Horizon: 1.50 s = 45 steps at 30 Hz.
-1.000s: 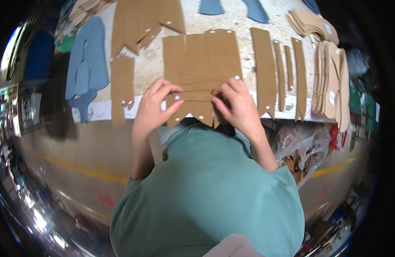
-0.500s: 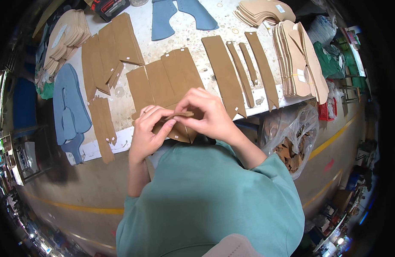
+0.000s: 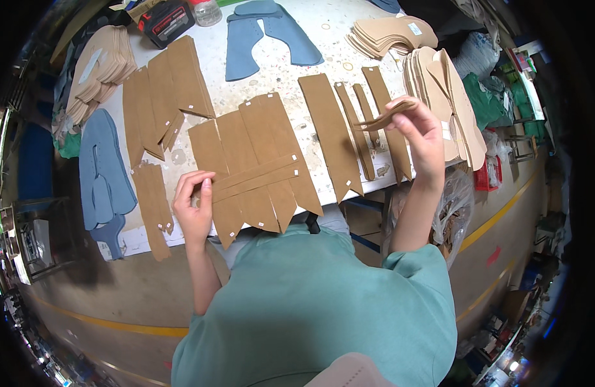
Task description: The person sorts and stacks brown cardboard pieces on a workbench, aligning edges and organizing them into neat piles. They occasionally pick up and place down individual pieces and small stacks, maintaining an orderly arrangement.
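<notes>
My left hand (image 3: pixel 194 209) rests on the left end of two thin tan strips (image 3: pixel 255 177) that lie crosswise over a row of pointed tan pattern pieces (image 3: pixel 252 138) on the white table (image 3: pixel 323 58). Its fingers pinch the strips' end. My right hand (image 3: pixel 421 132) is lifted above the table's right part and holds a narrow tan strip (image 3: pixel 381 117) between thumb and fingers. Under it lie several long tan strips (image 3: pixel 358 126) side by side.
Stacks of tan curved pieces stand at the right (image 3: pixel 449 103), far right (image 3: pixel 387 32) and far left (image 3: pixel 100 64). Blue pieces lie at the far middle (image 3: pixel 265 39) and left edge (image 3: pixel 100 171). A black-and-red tool case (image 3: pixel 165 19) sits at the back. A plastic bag (image 3: pixel 449 213) hangs below the table's edge.
My right hand left the crosswise strips, moved right and up, and now holds a narrow tan strip. My left hand stays on the strips' left end. The view shifted.
</notes>
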{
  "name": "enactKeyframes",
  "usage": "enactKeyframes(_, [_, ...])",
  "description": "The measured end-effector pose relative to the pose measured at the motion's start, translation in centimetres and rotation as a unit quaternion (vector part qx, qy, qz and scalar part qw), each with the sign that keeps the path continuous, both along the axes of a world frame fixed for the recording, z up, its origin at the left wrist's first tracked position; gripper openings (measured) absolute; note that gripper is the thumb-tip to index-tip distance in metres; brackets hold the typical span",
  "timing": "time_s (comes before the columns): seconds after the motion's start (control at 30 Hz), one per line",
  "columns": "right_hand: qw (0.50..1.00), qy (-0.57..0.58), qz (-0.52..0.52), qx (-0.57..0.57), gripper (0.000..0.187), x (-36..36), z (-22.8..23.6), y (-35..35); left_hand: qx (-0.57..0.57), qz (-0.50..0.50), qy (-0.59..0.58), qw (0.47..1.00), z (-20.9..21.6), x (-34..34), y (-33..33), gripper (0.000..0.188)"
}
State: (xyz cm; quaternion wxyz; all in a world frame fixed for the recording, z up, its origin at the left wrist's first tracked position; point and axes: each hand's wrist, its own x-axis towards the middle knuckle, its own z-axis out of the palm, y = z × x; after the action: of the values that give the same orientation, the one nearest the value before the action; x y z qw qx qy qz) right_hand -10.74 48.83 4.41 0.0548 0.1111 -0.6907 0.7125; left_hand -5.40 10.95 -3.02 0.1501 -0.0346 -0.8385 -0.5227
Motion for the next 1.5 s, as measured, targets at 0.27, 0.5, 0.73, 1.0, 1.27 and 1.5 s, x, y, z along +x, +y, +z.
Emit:
enactKeyframes(0.27, [0.971,-0.177,-0.074,0.142,0.029,-6.5,-5.8,2.9,0.032,0.043,0.012,0.998,-1.2,0.3,-0.4,0.008])
enactKeyframes(0.5, [0.933,-0.113,-0.089,0.331,0.032,-7.9,-7.9,3.7,0.042,0.048,0.01,0.998,-1.3,0.5,-0.5,0.008])
enactKeyframes(0.73, [0.903,-0.079,-0.119,0.404,0.037,-7.7,-6.4,2.3,0.025,0.045,0.008,0.999,-1.2,0.5,-0.4,0.008])
enactKeyframes(1.0, [0.807,-0.048,-0.189,0.558,0.054,-0.8,-4.7,-1.4,0.028,0.054,0.011,0.998,-1.1,0.6,-0.3,0.009])
enactKeyframes(1.27, [0.781,0.004,-0.237,0.578,0.042,0.1,-4.9,-3.0,0.001,0.022,0.012,1.0,1.3,1.0,-1.3,0.009])
enactKeyframes(1.5, [0.916,0.018,0.002,0.4,0.014,1.1,-3.7,-7.9,-0.16,-0.063,-0.082,0.982,2.4,0.2,-2.6,0.019])
